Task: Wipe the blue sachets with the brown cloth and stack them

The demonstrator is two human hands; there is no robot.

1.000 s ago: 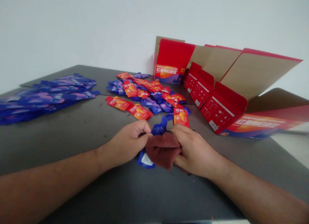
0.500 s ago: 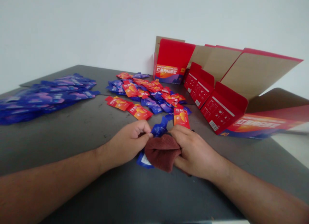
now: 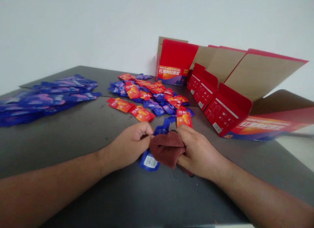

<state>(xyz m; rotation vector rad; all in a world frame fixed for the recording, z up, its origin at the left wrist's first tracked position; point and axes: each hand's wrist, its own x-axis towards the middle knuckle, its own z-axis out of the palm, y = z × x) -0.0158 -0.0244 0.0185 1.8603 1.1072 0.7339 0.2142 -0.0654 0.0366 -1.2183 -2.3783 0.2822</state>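
Brown cloth (image 3: 168, 148) has slid slightly toward 12 o'clock over the last half second, baring more of the white label (image 3: 150, 161) beneath it. I see the blue pouch (image 3: 160, 130) between both hands on the dark table (image 3: 85, 185), its spout pointing to 1 o'clock and its labelled end to 7, the middle hidden by the cloth. At 9 o'clock from it, the left hand (image 3: 130, 141) pinches thumb against forefinger at the pouch's edge, probably to anchor it. At 3, the right hand (image 3: 200, 149) grips the bunched cloth, leaving a thick fold over the pouch; I cannot tell how hard it presses. Just beyond, at 12, lies a loose mixed pile (image 3: 157, 93) of red and blue pouches. At 10, a blue stack (image 3: 54, 93) lies well apart, which I judge keeps the two lots separate. Around 2, red boxes (image 3: 223, 110) stand with lids raised, leaving the nearest one's inside uncovered.
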